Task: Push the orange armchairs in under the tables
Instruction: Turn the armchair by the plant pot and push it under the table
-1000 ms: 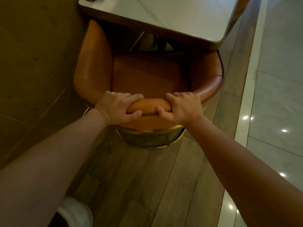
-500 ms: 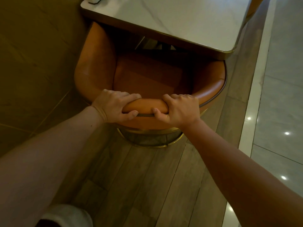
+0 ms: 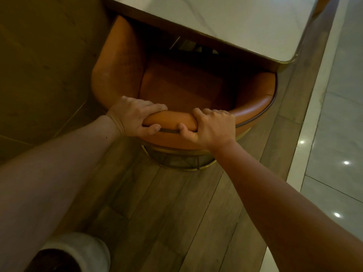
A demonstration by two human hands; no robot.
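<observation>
An orange leather armchair (image 3: 182, 85) with a curved back and a gold base ring stands in front of me. Its seat front and arm ends lie under the edge of a white marble-look table (image 3: 235, 22) with a gold rim. My left hand (image 3: 135, 114) grips the top of the chair's backrest, fingers over the top and thumb behind. My right hand (image 3: 212, 126) grips the same backrest rim just to the right, about a hand's width away. Both arms are stretched out.
A dark wall panel (image 3: 43, 65) stands close on the chair's left. Wooden plank floor (image 3: 167, 213) runs under me, and a pale strip and glossy tiles (image 3: 337, 114) lie to the right. My white shoe (image 3: 82, 252) shows at the bottom left.
The chair has slid forward, so more of its seat lies under the table edge. Both hands keep the same grip on the backrest, and my foot has stepped forward.
</observation>
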